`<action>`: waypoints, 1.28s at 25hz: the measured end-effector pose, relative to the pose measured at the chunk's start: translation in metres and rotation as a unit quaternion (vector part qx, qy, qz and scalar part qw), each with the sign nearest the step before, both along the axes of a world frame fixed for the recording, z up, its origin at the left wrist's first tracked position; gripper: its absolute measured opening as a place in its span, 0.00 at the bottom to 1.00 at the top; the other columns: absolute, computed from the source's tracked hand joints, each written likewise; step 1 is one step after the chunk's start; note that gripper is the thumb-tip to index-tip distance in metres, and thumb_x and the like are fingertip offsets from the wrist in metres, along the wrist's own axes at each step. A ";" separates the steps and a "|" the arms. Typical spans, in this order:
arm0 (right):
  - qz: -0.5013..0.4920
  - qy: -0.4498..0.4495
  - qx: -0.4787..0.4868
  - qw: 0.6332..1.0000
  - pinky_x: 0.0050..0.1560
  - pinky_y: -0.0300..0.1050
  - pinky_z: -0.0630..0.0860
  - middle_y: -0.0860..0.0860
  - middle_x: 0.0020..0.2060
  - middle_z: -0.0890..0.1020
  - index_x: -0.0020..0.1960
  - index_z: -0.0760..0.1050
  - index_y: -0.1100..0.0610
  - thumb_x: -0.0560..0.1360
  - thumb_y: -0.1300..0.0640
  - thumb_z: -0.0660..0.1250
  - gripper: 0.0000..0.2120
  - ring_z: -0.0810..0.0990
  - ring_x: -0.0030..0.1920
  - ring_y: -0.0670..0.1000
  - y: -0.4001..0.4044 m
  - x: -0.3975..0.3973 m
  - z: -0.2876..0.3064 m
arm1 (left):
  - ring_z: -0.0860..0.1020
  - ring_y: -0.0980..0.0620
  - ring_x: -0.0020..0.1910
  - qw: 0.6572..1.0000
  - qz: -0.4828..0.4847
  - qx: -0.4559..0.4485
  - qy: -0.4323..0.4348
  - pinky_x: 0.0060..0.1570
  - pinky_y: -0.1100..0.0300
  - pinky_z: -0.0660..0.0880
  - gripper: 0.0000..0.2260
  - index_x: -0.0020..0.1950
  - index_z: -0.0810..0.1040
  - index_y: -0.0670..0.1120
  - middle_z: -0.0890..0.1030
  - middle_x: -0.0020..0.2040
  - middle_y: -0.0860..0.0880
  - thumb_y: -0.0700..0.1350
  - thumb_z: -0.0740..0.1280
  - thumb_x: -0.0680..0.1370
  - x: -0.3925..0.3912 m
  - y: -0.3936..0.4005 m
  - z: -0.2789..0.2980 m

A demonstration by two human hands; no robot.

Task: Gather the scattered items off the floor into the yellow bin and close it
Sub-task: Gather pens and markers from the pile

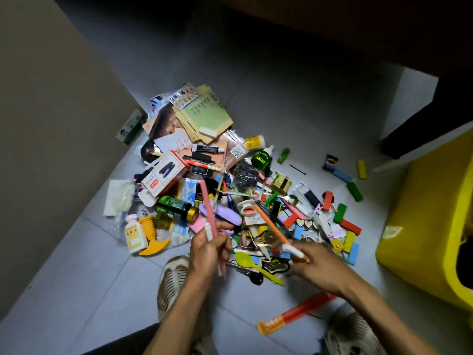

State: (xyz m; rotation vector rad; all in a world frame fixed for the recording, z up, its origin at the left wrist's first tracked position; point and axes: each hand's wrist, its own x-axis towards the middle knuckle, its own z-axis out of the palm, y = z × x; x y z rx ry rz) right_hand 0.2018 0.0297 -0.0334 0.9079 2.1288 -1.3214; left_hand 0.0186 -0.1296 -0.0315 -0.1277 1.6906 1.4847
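Observation:
A heap of small items (230, 190) lies on the grey tiled floor: boxes, bottles, coloured blocks, papers, pens. The yellow bin (425, 226) stands at the right edge, partly cut off; I see no lid. My left hand (207, 252) grips a pink pen (208, 208) with a white cap, pointing up over the heap. My right hand (317, 265) grips an orange pen (273, 229) by its white end, the shaft slanting up-left. Both hands hover over the near edge of the heap.
A red-and-orange tube (297, 313) lies on the floor by my right shoe (350, 334). My left shoe (171, 280) is under my left wrist. A beige wall (51, 124) runs along the left. Dark furniture (422, 98) stands at the upper right. Green and yellow blocks lie scattered near the bin.

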 end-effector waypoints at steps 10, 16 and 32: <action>0.012 -0.022 0.252 0.967 0.43 0.46 0.73 0.54 0.61 0.73 0.55 0.72 0.54 0.78 0.52 0.65 0.09 0.78 0.48 0.56 0.012 -0.054 -0.051 | 0.67 0.54 0.23 0.981 -0.156 0.019 -0.110 0.25 0.62 0.66 0.09 0.54 0.82 0.45 0.73 0.28 0.49 0.39 0.64 0.78 0.039 0.033 0.007; -0.340 0.162 -0.096 0.921 0.36 0.51 0.79 0.48 0.38 0.83 0.49 0.78 0.46 0.75 0.52 0.65 0.05 0.81 0.36 0.48 0.015 -0.024 0.000 | 0.69 0.52 0.24 0.979 0.040 0.008 -0.200 0.23 0.63 0.67 0.06 0.51 0.75 0.42 0.72 0.29 0.47 0.41 0.60 0.80 0.055 0.088 0.041; -0.590 0.048 0.280 0.756 0.43 0.49 0.76 0.62 0.61 0.77 0.68 0.68 0.60 0.78 0.51 0.66 0.22 0.77 0.53 0.60 0.116 0.173 0.119 | 0.72 0.54 0.63 0.886 -0.441 0.079 0.121 0.56 0.59 0.73 0.19 0.70 0.72 0.52 0.73 0.68 0.52 0.56 0.58 0.81 0.239 0.234 0.156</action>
